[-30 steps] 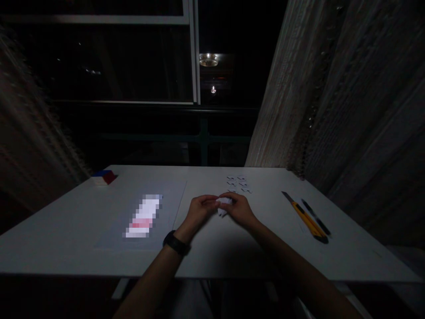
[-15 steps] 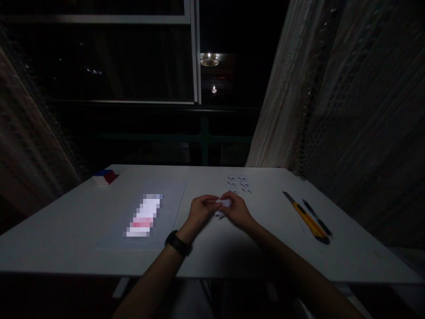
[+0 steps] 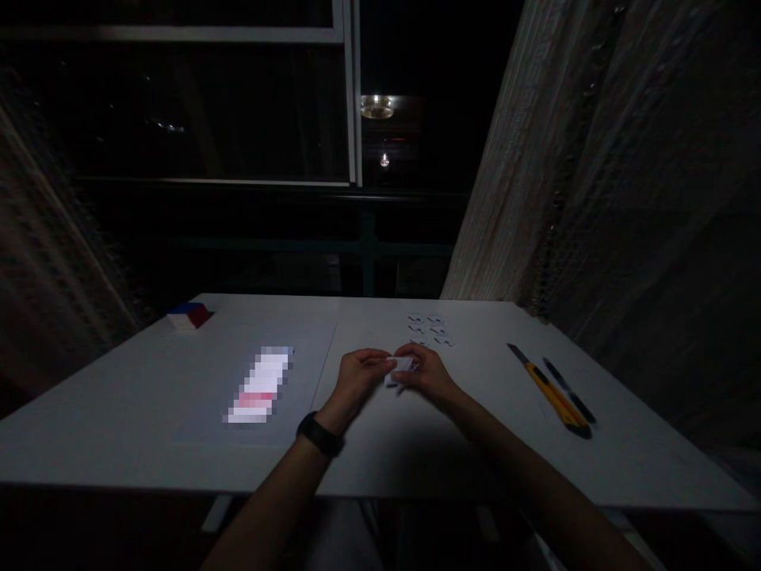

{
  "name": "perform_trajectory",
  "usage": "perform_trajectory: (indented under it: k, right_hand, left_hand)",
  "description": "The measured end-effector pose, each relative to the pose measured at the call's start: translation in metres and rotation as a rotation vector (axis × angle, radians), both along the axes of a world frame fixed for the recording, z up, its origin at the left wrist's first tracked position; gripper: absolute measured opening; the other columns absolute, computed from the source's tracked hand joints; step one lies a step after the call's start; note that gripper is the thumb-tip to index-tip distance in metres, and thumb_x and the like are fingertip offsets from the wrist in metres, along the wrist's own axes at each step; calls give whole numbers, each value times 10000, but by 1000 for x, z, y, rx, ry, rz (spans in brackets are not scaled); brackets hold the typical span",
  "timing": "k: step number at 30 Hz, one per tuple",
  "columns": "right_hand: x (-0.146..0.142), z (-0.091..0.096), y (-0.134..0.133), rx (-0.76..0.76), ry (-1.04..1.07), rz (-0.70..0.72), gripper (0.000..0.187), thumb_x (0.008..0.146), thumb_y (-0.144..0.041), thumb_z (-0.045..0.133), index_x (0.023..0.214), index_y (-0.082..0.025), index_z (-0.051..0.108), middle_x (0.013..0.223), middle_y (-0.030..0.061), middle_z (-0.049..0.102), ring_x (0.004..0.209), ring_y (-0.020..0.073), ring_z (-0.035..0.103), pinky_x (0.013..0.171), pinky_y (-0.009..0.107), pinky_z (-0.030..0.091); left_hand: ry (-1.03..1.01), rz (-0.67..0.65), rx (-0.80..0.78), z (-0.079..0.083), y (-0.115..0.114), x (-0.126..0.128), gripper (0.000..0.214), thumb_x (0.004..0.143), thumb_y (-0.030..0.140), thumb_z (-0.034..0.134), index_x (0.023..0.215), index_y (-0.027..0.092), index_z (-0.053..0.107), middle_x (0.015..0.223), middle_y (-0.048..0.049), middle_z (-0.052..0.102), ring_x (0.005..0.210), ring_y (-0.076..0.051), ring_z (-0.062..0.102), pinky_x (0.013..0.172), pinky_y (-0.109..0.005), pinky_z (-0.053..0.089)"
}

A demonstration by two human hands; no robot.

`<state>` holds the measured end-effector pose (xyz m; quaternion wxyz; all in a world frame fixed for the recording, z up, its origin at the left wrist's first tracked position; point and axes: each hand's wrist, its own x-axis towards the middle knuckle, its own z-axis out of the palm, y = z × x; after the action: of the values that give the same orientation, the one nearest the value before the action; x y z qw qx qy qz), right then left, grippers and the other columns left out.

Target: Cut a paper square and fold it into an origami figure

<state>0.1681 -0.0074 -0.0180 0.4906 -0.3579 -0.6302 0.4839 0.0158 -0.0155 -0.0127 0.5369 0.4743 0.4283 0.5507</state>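
Note:
Between my two hands is a small stack of white paper pieces point(image 3: 399, 365), held above the near middle of the white table. My left hand point(image 3: 358, 379), with a dark band at the wrist, pinches its left side. On the other side the fingers and thumb of my right hand point(image 3: 433, 374) are closed on the same pieces, some of which stick out at an angle. Just beyond my hands, several small white pieces with dark marks point(image 3: 437, 330) lie in two columns; my fingers partly cover the nearest ones.
To the right lie a yellow utility knife point(image 3: 556, 398), its blade out, and a dark pen point(image 3: 567, 388). A lit, blurred-out phone-like screen point(image 3: 261, 385) rests on a large pale sheet point(image 3: 318, 361) at left. A blue, red and white block point(image 3: 189, 316) stands at the far left.
The paper pieces have turned slightly between my fingers, and my right thumb and fingers have shifted a little on them. Everything on the table stays in place.

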Motion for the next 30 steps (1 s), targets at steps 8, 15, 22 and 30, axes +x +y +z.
perform_trajectory:
  k: [8,15,22,30]
  right_hand:
    - [3,-3,4,-63,65,-32,312,585,-354,705,796,-127,664,673,42,649,583,166,607,564,307,468]
    - [3,-3,3,-69,40,-80,299,557,-349,725,752,-126,685,648,51,667,582,185,623,578,323,495]
    - [2,-1,1,-96,63,-73,315,533,-357,730,749,-133,681,649,51,679,590,200,635,587,327,504]
    - [0,-2,0,-91,30,-92,278,571,-346,712,760,-147,666,632,47,673,570,193,625,548,300,476]
  left_hand:
    - [113,111,95,6,-3,2,290,499,251,763,753,128,698,700,-76,689,644,-180,623,619,-273,489]
    - [161,97,105,5,-3,1,280,503,228,759,761,132,705,716,-76,690,657,-179,623,640,-275,487]
    - [126,106,84,5,-2,2,265,459,210,775,700,130,695,639,-62,678,611,-178,622,606,-270,487]
    - [132,105,90,0,1,2,246,483,244,768,685,128,690,644,-71,680,599,-171,622,586,-260,482]
